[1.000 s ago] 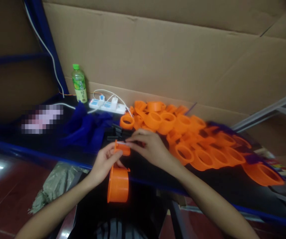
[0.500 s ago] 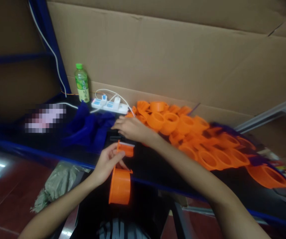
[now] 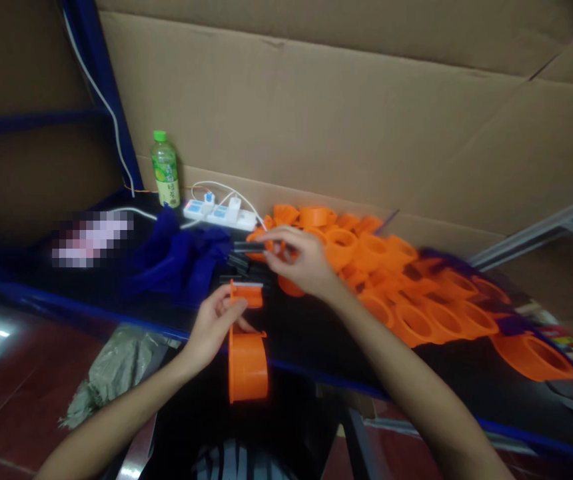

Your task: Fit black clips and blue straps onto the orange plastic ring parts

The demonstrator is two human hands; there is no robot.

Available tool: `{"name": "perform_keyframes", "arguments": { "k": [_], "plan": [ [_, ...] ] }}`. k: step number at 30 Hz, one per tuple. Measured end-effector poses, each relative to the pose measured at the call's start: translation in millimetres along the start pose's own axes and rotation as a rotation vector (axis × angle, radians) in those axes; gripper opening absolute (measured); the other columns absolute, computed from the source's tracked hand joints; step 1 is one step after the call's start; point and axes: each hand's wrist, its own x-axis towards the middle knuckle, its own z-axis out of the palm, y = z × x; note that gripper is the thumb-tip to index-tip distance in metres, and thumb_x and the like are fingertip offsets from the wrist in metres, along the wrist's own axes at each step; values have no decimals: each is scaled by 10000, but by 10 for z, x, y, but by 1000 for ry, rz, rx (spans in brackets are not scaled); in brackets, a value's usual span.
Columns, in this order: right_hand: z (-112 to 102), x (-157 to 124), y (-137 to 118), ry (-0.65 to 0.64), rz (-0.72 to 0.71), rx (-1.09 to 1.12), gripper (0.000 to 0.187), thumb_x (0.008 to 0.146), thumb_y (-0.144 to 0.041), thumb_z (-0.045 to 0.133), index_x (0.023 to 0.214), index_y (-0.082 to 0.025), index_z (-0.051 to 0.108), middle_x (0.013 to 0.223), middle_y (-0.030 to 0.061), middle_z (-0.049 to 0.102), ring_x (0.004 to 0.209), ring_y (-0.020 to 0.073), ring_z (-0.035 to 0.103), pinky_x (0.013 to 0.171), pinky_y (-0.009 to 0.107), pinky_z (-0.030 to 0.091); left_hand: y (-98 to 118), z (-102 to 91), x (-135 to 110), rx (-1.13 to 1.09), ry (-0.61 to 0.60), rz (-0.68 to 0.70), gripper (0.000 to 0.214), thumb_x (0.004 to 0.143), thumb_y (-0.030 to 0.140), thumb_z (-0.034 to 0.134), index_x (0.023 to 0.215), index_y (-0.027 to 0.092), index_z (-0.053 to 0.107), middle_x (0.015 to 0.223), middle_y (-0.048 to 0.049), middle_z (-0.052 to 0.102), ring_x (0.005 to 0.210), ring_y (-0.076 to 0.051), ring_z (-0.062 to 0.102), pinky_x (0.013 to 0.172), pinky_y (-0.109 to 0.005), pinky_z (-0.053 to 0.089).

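Observation:
My left hand (image 3: 214, 328) is closed on an orange plastic part (image 3: 248, 367) with a round ring at its lower end and a short bracket at the top. A thin pale strip runs along the bracket's upper edge. Above and to the right, my right hand (image 3: 302, 259) pinches a short black rod-like piece (image 3: 249, 247), pointing left. Several similar black pieces (image 3: 239, 263) lie on the dark table just below it. Blur hides the finer shape of the black piece.
A pile of orange ring parts (image 3: 376, 250) spreads over the right of the table. Blue cloth (image 3: 176, 257) lies on the left. Behind stand a green-capped bottle (image 3: 165, 170) and a white power strip (image 3: 221, 213) with cables, against a cardboard wall (image 3: 316, 113). A sack (image 3: 116, 370) lies below.
My right hand has lifted from the black pieces and moved right, now with one black piece in its fingers. The orange part in my left hand has turned slightly.

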Motion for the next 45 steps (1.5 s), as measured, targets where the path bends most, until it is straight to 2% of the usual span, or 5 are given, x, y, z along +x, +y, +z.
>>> {"name": "perform_keyframes", "arguments": {
  "k": [9, 29, 35, 40, 45],
  "plan": [
    [71, -719, -285, 88, 265, 91, 210, 905, -261, 636, 1082, -230, 744, 793, 10, 646, 659, 115, 574, 602, 239, 472, 19, 61, 10, -12, 5, 35, 463, 835, 436, 760, 1170, 168, 587, 890, -87, 796, 644, -248, 767, 658, -349, 610],
    [458, -785, -409, 301, 90, -5, 168, 932, -186, 634, 1023, -247, 760, 954, 71, 763, 894, 218, 716, 815, 394, 590, -7, 87, -57, 112, 36, 85, 364, 951, 494, 580, 1179, 222, 500, 1107, -73, 734, 691, -138, 695, 686, -284, 558],
    [459, -795, -437, 300, 112, 79, 184, 928, -160, 633, 1037, -243, 756, 929, 57, 757, 835, 187, 707, 762, 345, 579, -38, 53, -40, 73, -3, 41, 359, 944, 473, 587, 1177, 215, 498, 949, -43, 732, 701, -149, 679, 698, -286, 542],
    [351, -608, -408, 164, 118, 54, 200, 957, -223, 598, 1087, -230, 749, 902, 43, 766, 779, 165, 707, 702, 289, 557, 74, 20, 1, -180, 9, -69, 386, 910, 479, 587, 1151, 189, 505, 907, -80, 753, 670, -222, 739, 649, -345, 575],
    [284, 158, -151, -39, 224, -182, 236, 962, -298, 575, 1107, -214, 740, 1024, 55, 761, 870, 175, 701, 796, 296, 530, 159, 24, 7, -210, 34, -115, 377, 868, 462, 651, 1060, 176, 498, 875, -116, 772, 613, -252, 746, 569, -326, 568]
  ]
}}
